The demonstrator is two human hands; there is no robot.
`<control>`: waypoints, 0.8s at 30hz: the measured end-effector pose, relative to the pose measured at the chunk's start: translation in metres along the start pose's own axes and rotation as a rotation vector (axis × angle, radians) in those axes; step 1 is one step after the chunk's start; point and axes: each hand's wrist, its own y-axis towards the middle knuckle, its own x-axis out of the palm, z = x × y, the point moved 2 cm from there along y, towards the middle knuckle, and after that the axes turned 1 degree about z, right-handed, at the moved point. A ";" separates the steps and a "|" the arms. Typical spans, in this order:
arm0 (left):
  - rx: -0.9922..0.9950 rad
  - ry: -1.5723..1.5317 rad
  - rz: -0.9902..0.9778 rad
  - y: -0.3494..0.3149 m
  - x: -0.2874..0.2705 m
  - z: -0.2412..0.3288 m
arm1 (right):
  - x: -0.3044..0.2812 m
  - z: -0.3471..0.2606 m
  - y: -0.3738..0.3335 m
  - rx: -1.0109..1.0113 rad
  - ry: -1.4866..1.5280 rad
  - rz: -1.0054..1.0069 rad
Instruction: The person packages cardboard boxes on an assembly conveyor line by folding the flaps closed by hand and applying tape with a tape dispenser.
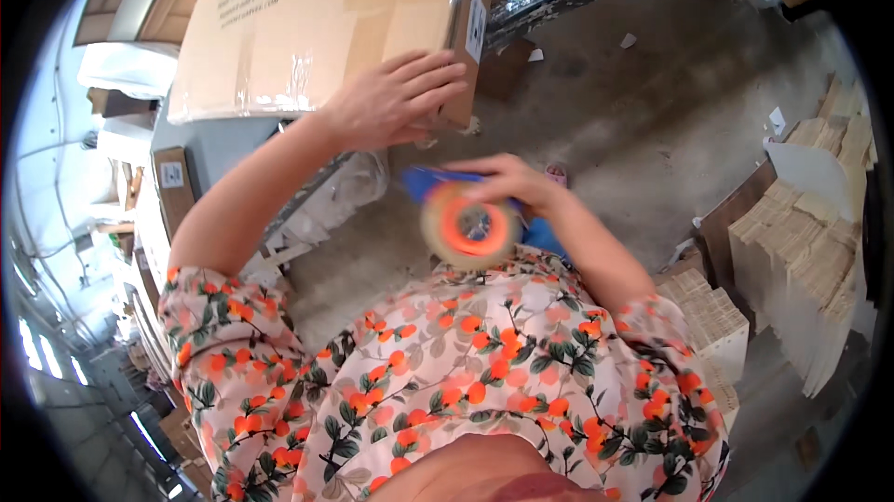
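Note:
A large brown cardboard box [307, 41] with shiny clear tape along its edges lies on a grey surface ahead of me. My left hand [400, 97] rests on the box's near right corner, fingers stretched out across the edge. Wrapped around a blue tape dispenser [454, 209] is my right hand [510, 183], just below that corner and apart from the box. The dispenser carries a roll of tape on an orange hub and is blurred by motion.
The grey table [207, 162] supports the box, with a narrow carton [174, 183] beside it. Crumpled clear plastic [358, 185] hangs near the table's edge. Tall stacks of flat cardboard [792, 251] stand at the right. Paper scraps lie on the concrete floor [605, 111].

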 end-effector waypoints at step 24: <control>-0.087 -0.274 0.520 -0.022 -0.009 0.080 | 0.001 0.105 -0.089 -0.633 0.981 0.295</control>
